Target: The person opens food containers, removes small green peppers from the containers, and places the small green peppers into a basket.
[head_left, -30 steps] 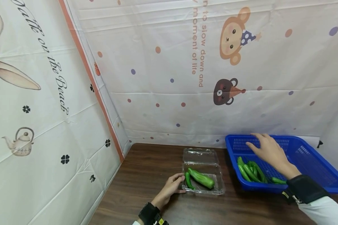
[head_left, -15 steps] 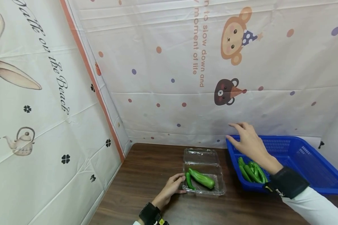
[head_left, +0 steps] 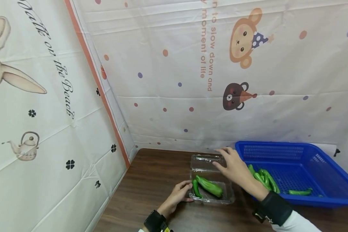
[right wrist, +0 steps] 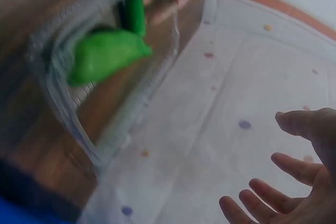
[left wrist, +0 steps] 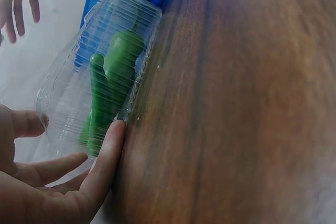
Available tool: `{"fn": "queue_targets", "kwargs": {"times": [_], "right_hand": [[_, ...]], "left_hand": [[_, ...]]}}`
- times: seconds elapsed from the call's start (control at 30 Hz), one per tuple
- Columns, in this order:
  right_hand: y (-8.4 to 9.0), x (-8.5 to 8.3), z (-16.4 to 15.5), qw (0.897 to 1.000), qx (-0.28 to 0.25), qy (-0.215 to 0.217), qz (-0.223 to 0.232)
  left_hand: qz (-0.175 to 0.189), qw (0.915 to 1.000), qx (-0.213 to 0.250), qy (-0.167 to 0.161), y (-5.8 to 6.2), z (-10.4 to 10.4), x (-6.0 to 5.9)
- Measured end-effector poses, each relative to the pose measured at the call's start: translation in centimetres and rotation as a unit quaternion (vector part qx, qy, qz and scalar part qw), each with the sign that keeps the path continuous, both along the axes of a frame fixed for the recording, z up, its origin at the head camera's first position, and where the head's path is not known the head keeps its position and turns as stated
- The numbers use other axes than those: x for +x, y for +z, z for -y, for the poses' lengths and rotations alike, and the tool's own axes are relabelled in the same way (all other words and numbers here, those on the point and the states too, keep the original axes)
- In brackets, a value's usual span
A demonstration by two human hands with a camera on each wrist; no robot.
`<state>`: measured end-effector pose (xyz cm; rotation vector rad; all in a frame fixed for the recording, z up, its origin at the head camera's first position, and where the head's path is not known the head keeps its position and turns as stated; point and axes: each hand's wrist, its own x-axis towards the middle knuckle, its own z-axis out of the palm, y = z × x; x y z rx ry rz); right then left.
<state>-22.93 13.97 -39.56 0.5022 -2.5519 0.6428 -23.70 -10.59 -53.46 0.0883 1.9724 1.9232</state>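
A clear plastic clamshell box (head_left: 228, 195) lies open on the brown table, its lid (head_left: 204, 161) folded back toward the wall. Inside are a fat green pepper (head_left: 209, 186) and a slimmer dark one (head_left: 195, 188). My left hand (head_left: 180, 192) rests with straight fingers against the box's left side; in the left wrist view its fingers (left wrist: 105, 156) touch the box wall (left wrist: 68, 98). My right hand (head_left: 233, 166) hovers open over the lid, fingers spread, holding nothing. The right wrist view shows those peppers (right wrist: 107, 53) and spread fingers (right wrist: 294, 182).
A blue plastic basket (head_left: 330, 180) stands right of the box with several green peppers (head_left: 264, 178) at its left end and one (head_left: 299, 192) near the front rim. Printed fabric walls (head_left: 191, 80) close in the back and left. Bare table (head_left: 150, 180) lies left of the box.
My right hand has left the blue basket and travelled left and down, now over the clamshell's lid. The left hand has stayed against the box.
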Motion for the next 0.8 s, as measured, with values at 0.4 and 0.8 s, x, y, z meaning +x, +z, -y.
{"fn": "queue_targets", "kwargs": {"times": [0.4,0.8], "right_hand": [[-7.3,0.9,2.5,0.990,0.026,0.036,0.132],[-9.6,0.4,3.0,0.974,0.033,0.036,0.223]], "left_hand": [[-0.015,0.9999,-0.002,0.003,-0.3,0.2,-0.1],[-0.016,0.9998,0.000,0.011,-0.2,0.0,0.0]]}}
